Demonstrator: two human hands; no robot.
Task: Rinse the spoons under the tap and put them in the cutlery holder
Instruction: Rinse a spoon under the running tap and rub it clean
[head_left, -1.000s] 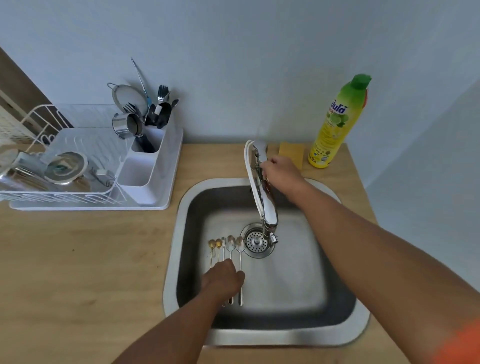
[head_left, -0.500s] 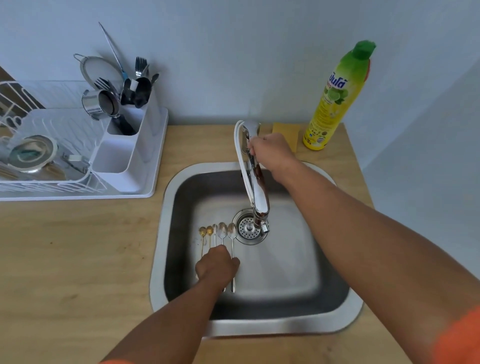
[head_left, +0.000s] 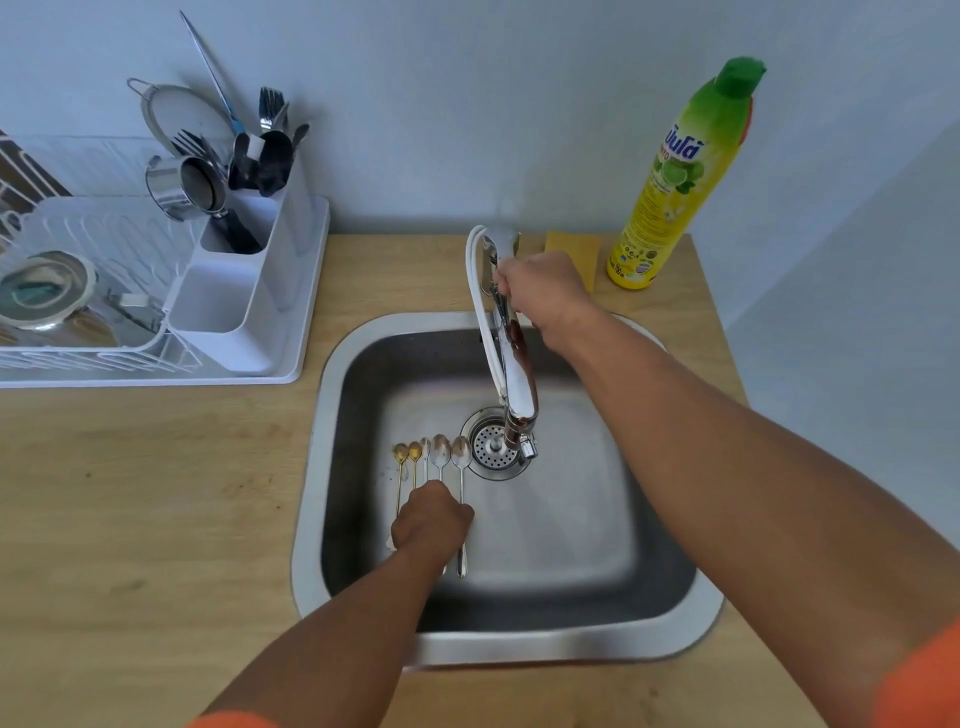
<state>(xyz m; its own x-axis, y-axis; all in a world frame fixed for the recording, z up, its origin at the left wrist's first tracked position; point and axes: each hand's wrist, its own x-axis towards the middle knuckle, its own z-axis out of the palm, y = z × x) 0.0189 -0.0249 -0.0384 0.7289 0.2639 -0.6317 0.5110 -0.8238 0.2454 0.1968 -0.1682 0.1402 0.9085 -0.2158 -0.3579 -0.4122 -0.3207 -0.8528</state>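
Head cam: wood countertop (head_left: 156, 499), pale wall. Steel sink (head_left: 311, 519) at front edge; spoons (head_left: 441, 457) on its floor, left of drain. Left hand (head_left: 431, 519) curled over their handles, right hand (head_left: 540, 291) wrapped round tap (head_left: 511, 374). Cutlery holder (head_left: 234, 306) back-left. Bottle (head_left: 675, 176) back-right corner, label unreadable.

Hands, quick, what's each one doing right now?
Left hand: fingers curled over the spoons' handles in the sink; a real grip cannot be told.
Right hand: closed on the tap.
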